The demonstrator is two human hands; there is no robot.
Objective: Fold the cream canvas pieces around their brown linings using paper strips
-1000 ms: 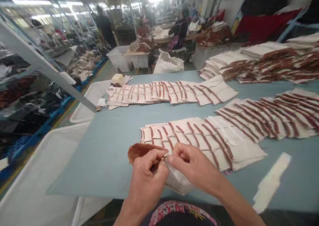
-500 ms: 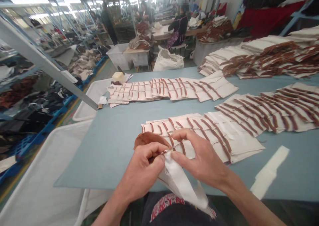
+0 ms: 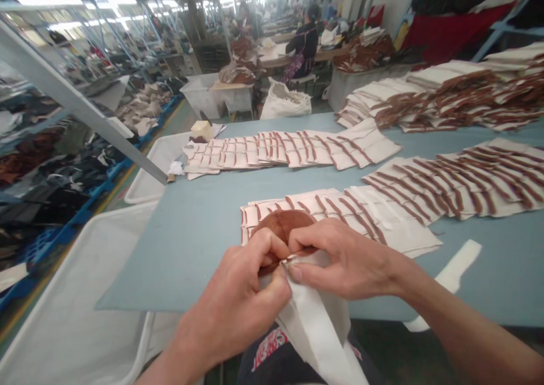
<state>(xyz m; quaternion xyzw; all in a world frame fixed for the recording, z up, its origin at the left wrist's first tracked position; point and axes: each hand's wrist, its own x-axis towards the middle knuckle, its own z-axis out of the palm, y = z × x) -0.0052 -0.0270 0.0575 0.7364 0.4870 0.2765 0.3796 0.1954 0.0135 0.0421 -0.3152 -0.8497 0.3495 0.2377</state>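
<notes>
My left hand and my right hand meet at the near edge of the blue table, fingers pinched together. Between them they hold a brown rounded leather piece and a white fabric strip that hangs down toward my lap. Just beyond my hands lies a row of overlapping white pieces with brown strips.
More rows of the same pieces lie at the far left and at the right, with stacks behind them. A loose white strip lies at the right. White bins stand left of the table. A person sits far off.
My hands have pulled nearer to me, still pinched together. The brown piece has turned up to face me above my fingers, and the white strip now hangs lower over my lap.
</notes>
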